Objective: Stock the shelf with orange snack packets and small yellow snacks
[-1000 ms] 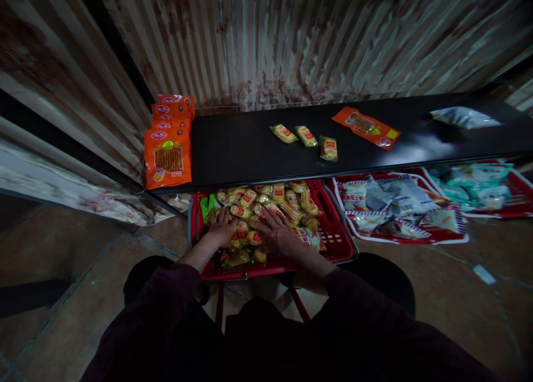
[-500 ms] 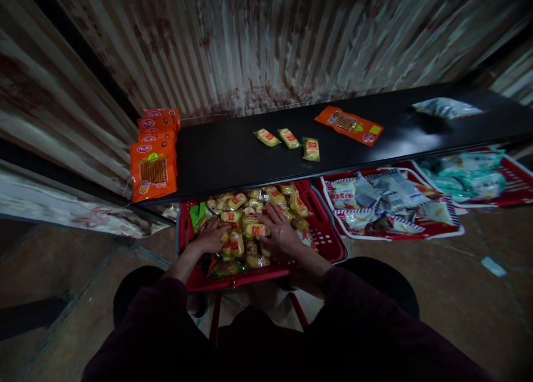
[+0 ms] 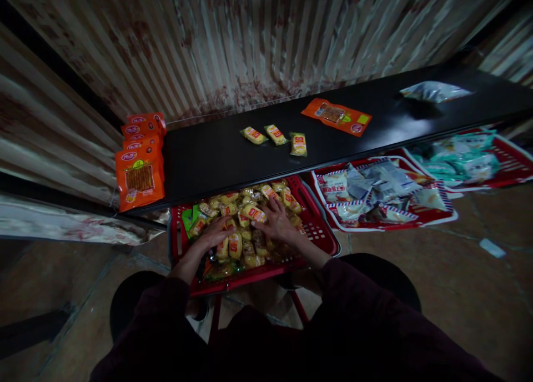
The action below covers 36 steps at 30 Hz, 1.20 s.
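Both my hands are in a red basket (image 3: pixel 327 243) heaped with small yellow wrapped snacks (image 3: pixel 235 245). My left hand (image 3: pixel 214 235) lies over the packets on the left side, its fingers stretched out and holding nothing. On the right, my right hand (image 3: pixel 278 224) has its thumb and fingers at the right end of one yellow snack packet (image 3: pixel 252 212), which tilts on top of the heap. A green packet (image 3: pixel 192 220) shows at the basket's left edge. Three similar small snack packets (image 3: pixel 275 134) lie apart on the black shelf (image 3: pixel 200 160) above.
Orange snack bags (image 3: pixel 140 176) stand in a row at the shelf's left end. A single orange bag (image 3: pixel 338 116) and a silvery bag (image 3: pixel 435 91) lie farther right. Two more baskets hold white packets (image 3: pixel 385 182) and teal packets (image 3: pixel 466 157). A pleated curtain (image 3: pixel 250 38) hangs behind.
The view has shifted slightly, so the shelf things appear farther left. One yellow packet has moved up the heap with my right hand, and my left hand has slid a little to the right.
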Tool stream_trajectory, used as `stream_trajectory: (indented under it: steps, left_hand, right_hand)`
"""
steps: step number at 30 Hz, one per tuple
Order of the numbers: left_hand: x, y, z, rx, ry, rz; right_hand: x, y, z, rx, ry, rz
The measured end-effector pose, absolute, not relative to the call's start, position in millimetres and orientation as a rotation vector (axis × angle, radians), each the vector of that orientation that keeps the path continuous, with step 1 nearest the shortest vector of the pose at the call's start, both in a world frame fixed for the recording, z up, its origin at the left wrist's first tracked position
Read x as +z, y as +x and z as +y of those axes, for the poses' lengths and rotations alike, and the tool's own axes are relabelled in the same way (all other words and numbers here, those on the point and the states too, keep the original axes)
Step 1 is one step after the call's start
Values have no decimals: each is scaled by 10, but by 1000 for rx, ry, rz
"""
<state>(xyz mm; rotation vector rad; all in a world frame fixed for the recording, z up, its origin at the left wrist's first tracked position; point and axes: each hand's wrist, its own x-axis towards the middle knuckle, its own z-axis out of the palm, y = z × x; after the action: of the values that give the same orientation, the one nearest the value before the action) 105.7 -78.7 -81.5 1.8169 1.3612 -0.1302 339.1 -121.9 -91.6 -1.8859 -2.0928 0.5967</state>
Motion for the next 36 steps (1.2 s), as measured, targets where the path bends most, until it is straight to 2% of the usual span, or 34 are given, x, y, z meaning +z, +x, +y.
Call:
stream_trajectory:
  steps: [3, 17, 24, 36]
  left_hand:
    - [-742, 1183, -808, -160, 1821, 1382]
    - [-512, 1545, -987, 135, 1601, 1421]
    - [-463, 1633, -937, 40, 1663, 1592]
    - [-408, 1628, -956, 16, 1709, 1654]
  right_hand:
    - [-935, 3328, -1265, 621, -1825, -2103]
    - [-930, 3364, -1168, 681, -1547, -1923]
    - [-838, 3395, -1156, 610, -1474, -1927]
    - [-734, 3391, -1054, 706, -1434, -2079]
